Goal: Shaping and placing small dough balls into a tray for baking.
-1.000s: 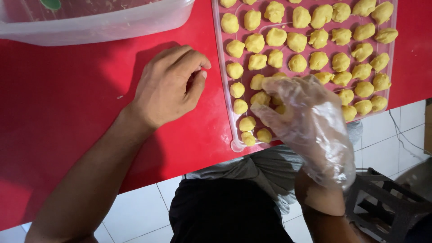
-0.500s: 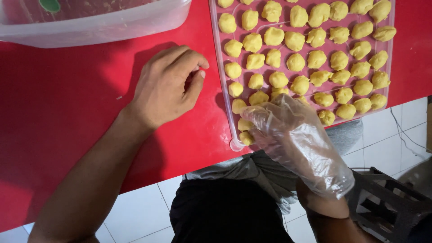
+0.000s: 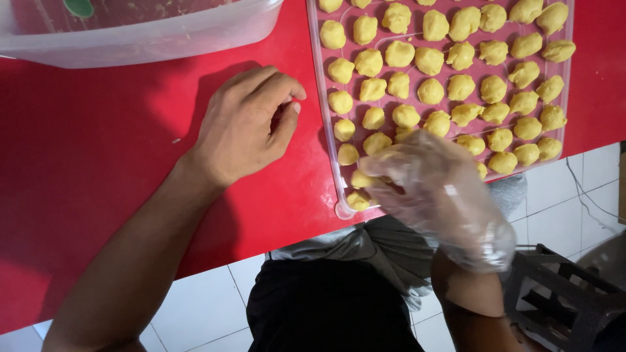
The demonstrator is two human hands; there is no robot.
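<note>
Nearer now — gloved right hand (image 3: 433,189) at the tray's (image 3: 324,137) near-left corner.
Fingers pinch a dough ball (image 3: 362,178); left hand (image 3: 244,124) rests loosely curled — empty.

Upper left there's a clear plastic tub (image 3: 163,32) sitting on the red surface (image 3: 85,169), with a bit of something green (image 3: 79,8) showing through it at the top edge. Below the surface it's white floor tiles (image 3: 195,313), and a dark crate-looking thing (image 3: 567,300) sits bottom right.

Clear tub (image 3: 163,32) cut off at top, gloved right hand (image 3: 437,195) hiding some dough balls (image 3: 417,140) — tray corner too
</note>
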